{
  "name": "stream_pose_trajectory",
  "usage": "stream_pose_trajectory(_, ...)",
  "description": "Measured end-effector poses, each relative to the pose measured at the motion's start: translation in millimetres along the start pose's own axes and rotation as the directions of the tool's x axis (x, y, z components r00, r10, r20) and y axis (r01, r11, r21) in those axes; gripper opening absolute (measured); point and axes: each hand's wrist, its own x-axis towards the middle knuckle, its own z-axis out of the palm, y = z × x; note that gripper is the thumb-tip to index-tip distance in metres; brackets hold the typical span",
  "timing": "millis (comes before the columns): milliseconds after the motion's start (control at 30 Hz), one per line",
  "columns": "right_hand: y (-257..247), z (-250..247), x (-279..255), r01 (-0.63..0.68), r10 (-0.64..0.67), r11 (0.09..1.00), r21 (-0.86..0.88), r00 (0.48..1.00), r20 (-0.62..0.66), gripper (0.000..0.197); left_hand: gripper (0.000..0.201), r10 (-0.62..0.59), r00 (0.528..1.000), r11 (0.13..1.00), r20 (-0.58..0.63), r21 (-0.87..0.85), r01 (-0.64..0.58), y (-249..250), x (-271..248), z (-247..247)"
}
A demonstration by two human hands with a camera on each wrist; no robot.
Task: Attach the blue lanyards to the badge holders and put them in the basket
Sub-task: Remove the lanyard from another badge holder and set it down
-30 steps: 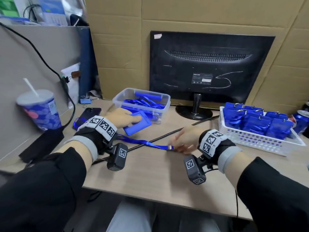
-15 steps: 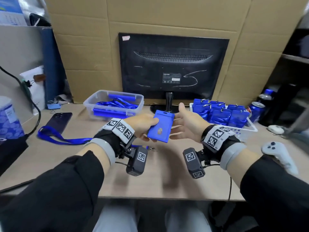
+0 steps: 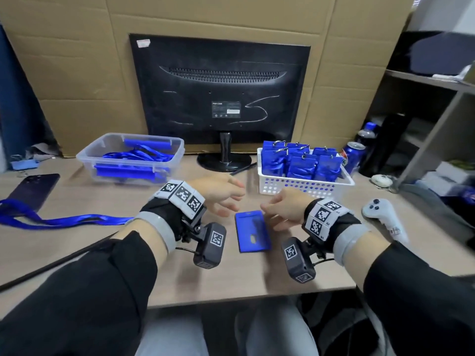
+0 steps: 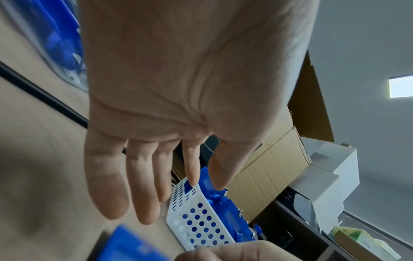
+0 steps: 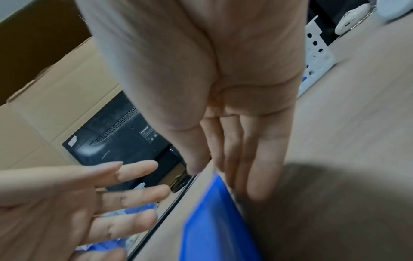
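While the holder (image 3: 253, 231) lies flat on the bench (image 3: 154, 278) in the head view, its long axis runs roughly toward and away from the person, and it sits between the two hands with nothing gripping it. The left hand (image 3: 221, 194) hovers just beyond its far left corner, the right hand (image 3: 284, 208) just beside its far right corner and seemingly the nearer; both grips are apart and empty. The lanyard (image 3: 64, 220) trails along the bench well to the left, behind the left wrist, so the left hand is likely the one to fetch it. The basket (image 3: 305, 187), already packed with blue holders, stands just past the right hand, the tub (image 3: 131, 158) beyond the left. Bare bench lies open around the holder, whose near end is not far from the bench's front edge. Seen from the left wrist, the fingers (image 4: 107, 190) are straight and spread, holding nothing, with a blurred corner of the holder (image 4: 127, 247) below them and the basket (image 4: 196, 215) ahead. From the right wrist, the fingers (image 5: 259, 167) are extended over the holder's (image 5: 214, 220) far end; whether they touch it cannot be told through the blur.
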Motion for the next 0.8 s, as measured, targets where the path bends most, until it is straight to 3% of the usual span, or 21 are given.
stream_pose_trajectory(100,-4.9,-15.1,8.0,0.07,-0.074,0.997,-0.027,0.975,-0.21,0.018,0.025,0.086,0.993,0.995,-0.078,-0.044,-0.089,4.8,7.1,-1.6)
stream_pose_trajectory(200,-15.7,-38.8,18.2,0.22,-0.192,0.975,0.006,0.861,-0.471,0.006,0.025,0.166,0.977,0.983,-0.131,-0.06,-0.175,14.6,15.6,-2.1)
stream_pose_trajectory(267,-20.8,-52.5,26.6,0.258,-0.233,0.966,-0.031,0.808,-0.542,0.009,0.023,0.196,0.972,0.977,-0.131,-0.058,-0.205,21.8,24.3,0.9)
stream_pose_trajectory(367,-22.1,-68.6,43.3,0.214,-0.29,0.957,-0.197,0.773,-0.565,0.02,0.02,0.208,0.97,0.973,-0.128,-0.071,-0.218,30.9,40.0,6.2)
stream_pose_trajectory(467,-22.3,-75.5,61.3,0.132,-0.294,0.941,-0.313,0.776,-0.557,0.033,0.021,0.21,0.97,0.972,-0.119,-0.081,-0.22,37.0,53.9,6.9)
stream_pose_trajectory(700,-33.6,-69.3,85.0,0.074,-0.272,0.912,-0.403,0.846,-0.459,0.055,0.021,0.193,0.977,0.978,-0.088,-0.059,-0.199,42.5,62.5,-3.4)
stream_pose_trajectory(800,-37.4,-64.6,90.6,0.057,-0.262,0.895,-0.442,0.87,-0.417,0.055,0.021,0.191,0.979,0.98,-0.066,-0.044,-0.194,45.2,59.4,-9.7)
